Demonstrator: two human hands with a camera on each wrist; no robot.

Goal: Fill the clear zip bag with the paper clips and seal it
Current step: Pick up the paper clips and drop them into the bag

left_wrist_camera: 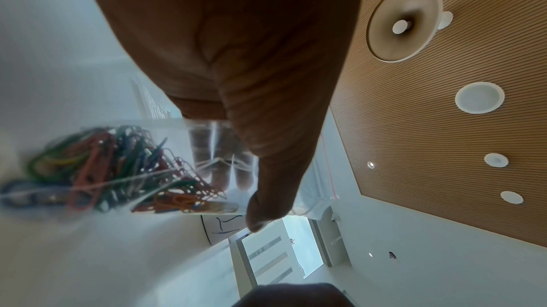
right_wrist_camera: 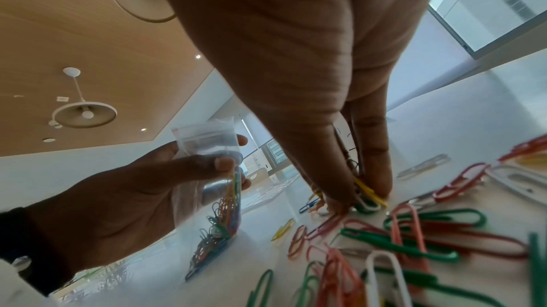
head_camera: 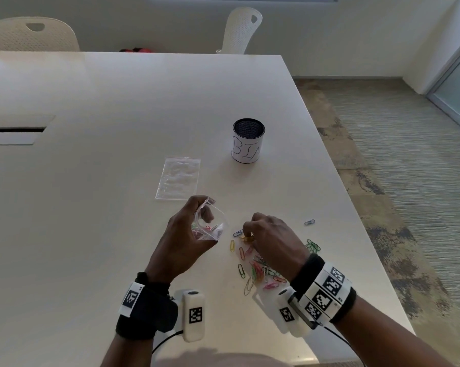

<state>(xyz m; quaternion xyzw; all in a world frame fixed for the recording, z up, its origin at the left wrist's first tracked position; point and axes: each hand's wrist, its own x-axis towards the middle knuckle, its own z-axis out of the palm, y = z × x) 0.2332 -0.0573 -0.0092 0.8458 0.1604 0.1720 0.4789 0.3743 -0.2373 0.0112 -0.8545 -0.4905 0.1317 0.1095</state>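
Note:
My left hand [head_camera: 194,229] holds a small clear zip bag [head_camera: 210,226] upright just above the table, its mouth held open between thumb and fingers. Several coloured paper clips [left_wrist_camera: 118,167] lie in the bag's bottom [right_wrist_camera: 219,225]. My right hand [head_camera: 252,231] is down on the table to the right of the bag, fingertips [right_wrist_camera: 376,185] pinching a small bunch of yellow and white clips [right_wrist_camera: 367,195]. A loose pile of coloured paper clips [head_camera: 260,271] lies under and behind that hand.
A second flat clear zip bag [head_camera: 178,178] lies beyond my left hand. A black mesh cup with a white label [head_camera: 248,141] stands farther back. A lone blue clip [head_camera: 309,222] and a green cluster [head_camera: 313,245] sit near the table's right edge [head_camera: 361,215].

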